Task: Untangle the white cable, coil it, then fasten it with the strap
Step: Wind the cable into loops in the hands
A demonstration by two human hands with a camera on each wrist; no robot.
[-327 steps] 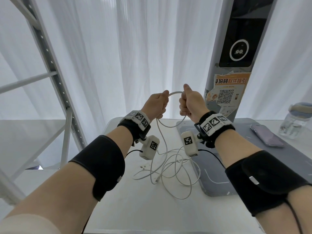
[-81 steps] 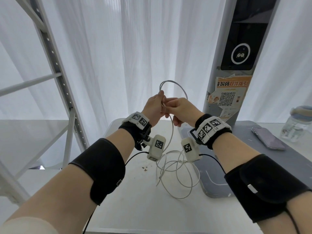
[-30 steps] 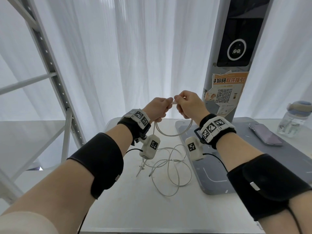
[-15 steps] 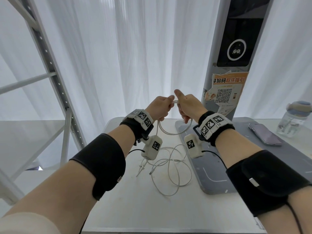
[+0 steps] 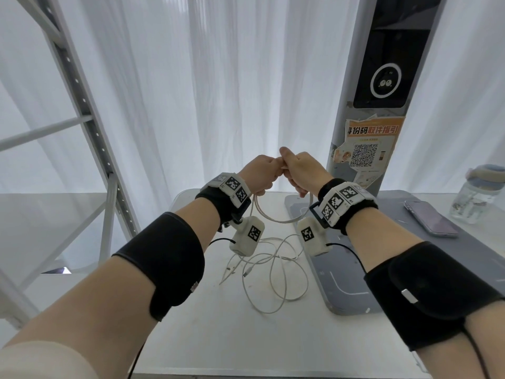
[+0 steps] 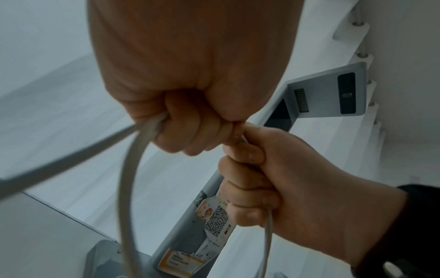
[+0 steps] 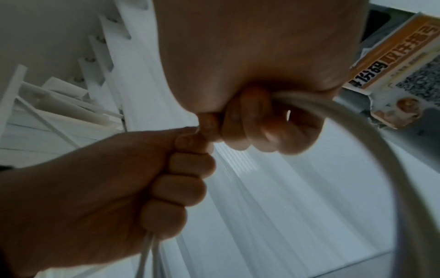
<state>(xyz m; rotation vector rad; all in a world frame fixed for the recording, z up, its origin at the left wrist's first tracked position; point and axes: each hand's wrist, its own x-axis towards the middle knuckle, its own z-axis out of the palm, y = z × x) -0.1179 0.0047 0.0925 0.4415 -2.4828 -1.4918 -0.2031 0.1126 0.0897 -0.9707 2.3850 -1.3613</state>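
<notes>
Both hands are raised above the white table (image 5: pixel 207 337) and meet knuckle to knuckle. My left hand (image 5: pixel 261 175) grips the white cable (image 5: pixel 276 220) in a fist; two strands leave its lower side (image 6: pixel 133 169). My right hand (image 5: pixel 303 170) also closes round the cable (image 7: pixel 371 135), thumb up. A short loop hangs between the two fists. The rest of the cable lies in loose tangled loops on the table (image 5: pixel 276 280), with a plug end (image 5: pixel 247 272) showing. I see no strap.
A grey mat (image 5: pixel 352 291) covers the table's right part, with a phone (image 5: pixel 430 221) and a clear water bottle (image 5: pixel 476 196) on it. A grey kiosk post (image 5: pixel 363 149) with a QR sticker stands behind. A metal rack (image 5: pixel 90 127) rises at left.
Over the last second the hands came together until they touch; the cable stretch between them has vanished and the loop under them hangs lower. The tangle on the table looks unchanged.
</notes>
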